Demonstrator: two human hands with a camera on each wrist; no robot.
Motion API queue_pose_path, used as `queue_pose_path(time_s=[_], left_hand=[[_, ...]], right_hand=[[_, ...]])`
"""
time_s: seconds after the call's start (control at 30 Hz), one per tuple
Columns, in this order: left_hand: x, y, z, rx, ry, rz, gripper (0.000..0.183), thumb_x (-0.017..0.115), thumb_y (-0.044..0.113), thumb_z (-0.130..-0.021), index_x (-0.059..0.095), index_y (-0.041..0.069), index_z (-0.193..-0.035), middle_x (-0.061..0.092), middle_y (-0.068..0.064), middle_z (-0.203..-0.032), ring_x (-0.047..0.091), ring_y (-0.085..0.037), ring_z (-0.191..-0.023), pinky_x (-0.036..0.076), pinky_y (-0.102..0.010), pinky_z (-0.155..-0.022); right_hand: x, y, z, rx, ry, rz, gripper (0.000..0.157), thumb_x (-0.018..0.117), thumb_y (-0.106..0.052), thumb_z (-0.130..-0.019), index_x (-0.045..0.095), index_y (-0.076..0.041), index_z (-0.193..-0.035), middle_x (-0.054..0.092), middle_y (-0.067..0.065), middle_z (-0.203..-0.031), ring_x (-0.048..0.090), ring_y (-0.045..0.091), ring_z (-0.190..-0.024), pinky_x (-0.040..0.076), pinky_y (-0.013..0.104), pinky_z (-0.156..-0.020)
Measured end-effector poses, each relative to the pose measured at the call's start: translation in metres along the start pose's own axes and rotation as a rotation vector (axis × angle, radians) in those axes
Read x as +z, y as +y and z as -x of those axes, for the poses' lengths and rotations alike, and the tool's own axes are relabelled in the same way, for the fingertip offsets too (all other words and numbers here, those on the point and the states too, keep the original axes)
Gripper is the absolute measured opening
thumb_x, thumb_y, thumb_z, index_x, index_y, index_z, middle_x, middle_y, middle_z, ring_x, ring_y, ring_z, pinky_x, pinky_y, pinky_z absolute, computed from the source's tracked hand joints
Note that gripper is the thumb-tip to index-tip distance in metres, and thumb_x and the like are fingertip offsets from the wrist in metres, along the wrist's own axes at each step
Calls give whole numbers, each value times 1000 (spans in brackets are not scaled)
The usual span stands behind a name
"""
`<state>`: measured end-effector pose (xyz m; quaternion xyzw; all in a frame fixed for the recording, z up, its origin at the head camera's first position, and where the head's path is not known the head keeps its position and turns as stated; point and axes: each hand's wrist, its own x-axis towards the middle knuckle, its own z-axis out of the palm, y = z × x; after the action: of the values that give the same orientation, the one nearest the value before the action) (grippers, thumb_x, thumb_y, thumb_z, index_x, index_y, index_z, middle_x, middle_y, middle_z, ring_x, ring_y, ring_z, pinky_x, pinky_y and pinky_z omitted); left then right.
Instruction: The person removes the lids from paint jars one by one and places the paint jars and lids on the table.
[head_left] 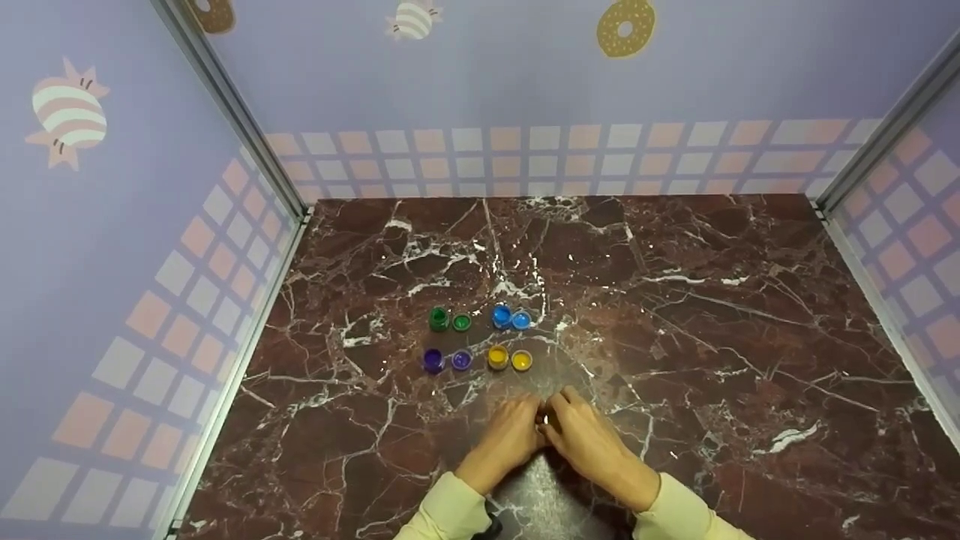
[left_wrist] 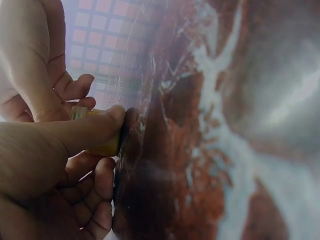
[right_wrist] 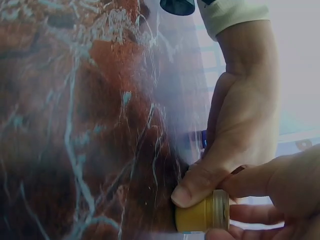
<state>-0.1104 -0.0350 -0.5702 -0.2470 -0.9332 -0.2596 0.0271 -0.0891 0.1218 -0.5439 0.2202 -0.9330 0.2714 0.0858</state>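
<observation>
Low over the near part of the table, my left hand (head_left: 514, 431) and right hand (head_left: 589, 439) meet in the head view. Between them is a small paint jar (right_wrist: 192, 217) with a yellow body, mostly hidden from the head camera. Its clear ridged lid (right_wrist: 220, 210) is on the jar. My left hand grips the body, thumb pressed along its side near the base. From the other end, the right hand's thumb and fingers pinch the lid. In the left wrist view the jar (left_wrist: 105, 148) lies on its side, base close to the tabletop.
Beyond my hands stand open paint jars, green (head_left: 439, 319), blue (head_left: 502, 316), purple (head_left: 433, 361) and yellow (head_left: 498, 357). Each has its upturned lid just right of it, such as the yellow lid (head_left: 521, 361). Patterned walls (head_left: 570, 150) enclose the marbled table (head_left: 750, 360) on three sides.
</observation>
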Motion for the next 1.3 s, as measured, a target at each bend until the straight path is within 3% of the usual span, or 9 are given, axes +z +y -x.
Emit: queue_pose_path(time_s=[0.33,0.5,0.67,0.87,1.13,1.3], left_hand=[[-1,0,1,-6,2,3,32,89,22,-73,63,10,-88,66,-2,-83,66,-23,-78,51,-40,-76],[-2,0,-1,-12,-21,40,38,90,32,-75,63,11,-91,65,0,-83,64,-20,-76,51,-40,-76],[-3,-1,-2,-16,-33,88,40,92,29,-75,65,9,-95,68,-1,-87,65,-19,-80,52,-38,-77],[-2,-1,-2,-28,-43,79,47,94,27,-72,69,7,-107,71,-4,-95,69,-24,-90,53,-41,-85],[-1,0,-1,-45,-49,66,41,93,28,-72,65,10,-95,69,-3,-90,69,-24,-87,52,-41,-84],[-2,0,-1,-39,-52,62,40,93,27,-73,65,10,-97,69,-3,-91,69,-24,-88,52,-42,-86]], right_hand=[[-11,14,-1,-205,-132,-78,21,79,3,-84,67,-4,-100,54,5,-97,59,16,-82,55,32,-70],[-13,18,-3,-287,-129,-50,26,82,1,-81,72,-6,-104,59,5,-101,61,19,-91,57,34,-79],[-13,22,-6,-380,-119,-34,25,83,-2,-79,74,-6,-102,65,5,-109,62,22,-102,56,35,-90],[-13,23,-5,-409,-145,-54,25,77,7,-78,74,-8,-97,67,3,-111,62,20,-102,56,33,-89],[-11,26,-6,-516,-118,-28,29,77,12,-71,74,-9,-90,68,0,-102,62,17,-97,54,28,-88],[-11,30,-5,-532,-115,-48,31,74,14,-72,74,-10,-93,67,-1,-101,62,16,-98,53,26,-88]])
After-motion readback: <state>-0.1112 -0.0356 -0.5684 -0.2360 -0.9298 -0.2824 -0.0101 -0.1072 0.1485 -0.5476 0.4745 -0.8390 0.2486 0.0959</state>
